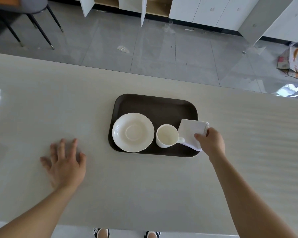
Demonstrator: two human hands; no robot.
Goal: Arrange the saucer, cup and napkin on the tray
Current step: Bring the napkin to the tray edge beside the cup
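Note:
A dark brown tray [155, 105] lies on the pale table. On its left part rests a white scalloped saucer [132, 132]. Right of the saucer stands an empty white cup [166, 135], upright, its handle pointing right. A folded white napkin [190, 129] lies over the tray's right edge, beside the cup handle. My right hand [211, 142] pinches the napkin's right side between thumb and fingers. My left hand [65, 162] rests flat on the table, fingers spread, well left of the tray and holding nothing.
The pale table [144, 186] runs across the whole view, its far edge above the tray. Beyond it are grey floor tiles, a chair [33, 12] at top left, white cabinets [205, 11] and cardboard scraps [294, 60] at right.

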